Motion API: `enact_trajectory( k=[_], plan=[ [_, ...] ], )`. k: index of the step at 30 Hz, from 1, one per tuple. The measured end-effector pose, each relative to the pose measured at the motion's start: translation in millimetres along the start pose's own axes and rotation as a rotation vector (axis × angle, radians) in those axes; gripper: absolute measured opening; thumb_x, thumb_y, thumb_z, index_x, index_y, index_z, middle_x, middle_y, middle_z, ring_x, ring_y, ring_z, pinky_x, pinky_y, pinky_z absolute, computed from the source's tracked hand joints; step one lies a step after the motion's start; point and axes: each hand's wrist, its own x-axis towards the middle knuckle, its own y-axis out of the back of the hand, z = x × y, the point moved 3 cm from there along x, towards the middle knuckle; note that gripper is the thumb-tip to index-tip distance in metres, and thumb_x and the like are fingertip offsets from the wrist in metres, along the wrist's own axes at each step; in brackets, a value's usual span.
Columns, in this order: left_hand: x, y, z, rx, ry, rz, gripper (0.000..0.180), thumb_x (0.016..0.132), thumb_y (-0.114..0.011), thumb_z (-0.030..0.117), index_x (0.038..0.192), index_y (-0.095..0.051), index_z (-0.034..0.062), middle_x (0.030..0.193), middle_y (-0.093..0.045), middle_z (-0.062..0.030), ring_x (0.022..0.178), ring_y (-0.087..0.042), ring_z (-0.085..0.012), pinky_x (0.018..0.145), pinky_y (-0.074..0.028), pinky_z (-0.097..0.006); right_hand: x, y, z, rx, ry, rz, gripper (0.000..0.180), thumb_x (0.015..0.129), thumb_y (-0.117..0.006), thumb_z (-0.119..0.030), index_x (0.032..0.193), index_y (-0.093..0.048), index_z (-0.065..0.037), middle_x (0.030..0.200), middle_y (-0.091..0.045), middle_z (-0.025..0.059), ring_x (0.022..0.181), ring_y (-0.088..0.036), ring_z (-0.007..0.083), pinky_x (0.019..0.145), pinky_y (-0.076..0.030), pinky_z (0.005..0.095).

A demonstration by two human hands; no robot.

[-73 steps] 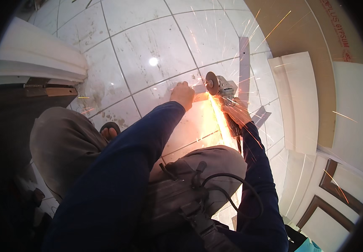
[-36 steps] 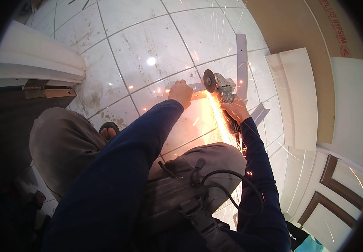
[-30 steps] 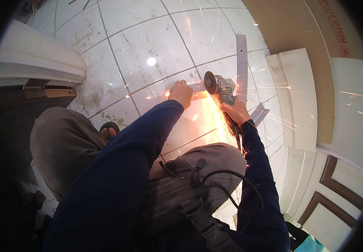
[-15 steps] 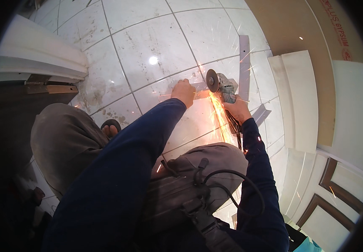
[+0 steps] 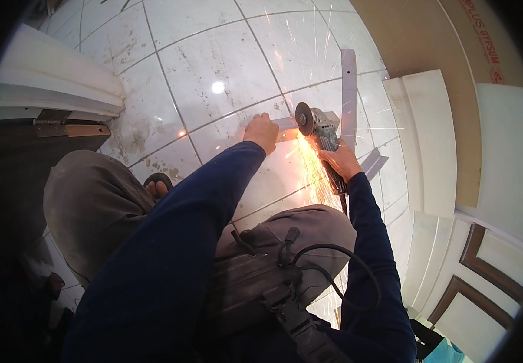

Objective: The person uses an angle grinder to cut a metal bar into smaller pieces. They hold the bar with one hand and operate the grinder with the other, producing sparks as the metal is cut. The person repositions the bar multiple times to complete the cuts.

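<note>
My right hand [image 5: 342,160] is closed around the body of an angle grinder [image 5: 325,128]. The grinder's dark disc [image 5: 304,118] meets a grey metal strip [image 5: 287,124] low over the tiles, and orange sparks [image 5: 314,175] stream from there back toward my knee. My left hand [image 5: 261,132] grips the strip's left part, its fingers curled over it; the hand hides that end. A longer grey metal strip [image 5: 348,91] with a small hole lies just beyond the grinder. A short angled metal piece [image 5: 373,163] rests right of my right hand.
White floor tiles [image 5: 213,60] with dirt marks spread ahead. Along the right lean white panels [image 5: 428,139] and brown boards [image 5: 407,36]. Brown-edged frames [image 5: 479,254] stand at the lower right. A dark door edge [image 5: 71,129] is at the left. A black cable [image 5: 364,266] loops over my thigh.
The sparks have changed shape, with more flying up past the disc and a thicker spray below it. The whole view has shifted very slightly; both hands keep their hold.
</note>
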Motion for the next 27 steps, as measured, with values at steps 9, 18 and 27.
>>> enact_trajectory(
  k=[9,18,27],
  plan=[
    [1.3,3.8,3.0,0.034,0.033,-0.074,0.029,0.085,-0.074,0.015,0.112,-0.078,0.0064,0.122,-0.065,-0.0169,0.113,-0.065,-0.0325,0.089,-0.060,-0.040,9.5,0.3,-1.8,0.054,-0.051,-0.017,0.068,0.074,-0.077,-0.038,0.122,-0.062,0.006,0.114,-0.072,0.0271,0.104,-0.072,0.0378,0.089,-0.056,0.0437],
    [2.2,-3.6,-1.1,0.002,-0.003,0.004,0.029,0.081,-0.077,0.017,0.107,-0.078,0.0035,0.116,-0.066,-0.0172,0.110,-0.067,-0.0321,0.089,-0.059,-0.041,13.3,-4.5,1.8,0.101,-0.030,-0.008,0.063,0.073,-0.079,-0.037,0.118,-0.064,0.005,0.110,-0.073,0.0259,0.103,-0.072,0.0363,0.089,-0.056,0.0418],
    [-0.9,-0.2,-1.2,0.020,0.013,-0.007,0.028,0.080,-0.076,0.016,0.106,-0.078,0.0044,0.116,-0.066,-0.0172,0.109,-0.066,-0.0316,0.089,-0.059,-0.040,-8.2,5.3,-3.7,0.046,-0.004,-0.034,0.072,0.071,-0.079,-0.042,0.119,-0.062,0.009,0.108,-0.072,0.0284,0.099,-0.072,0.0387,0.088,-0.056,0.0429]
  ],
)
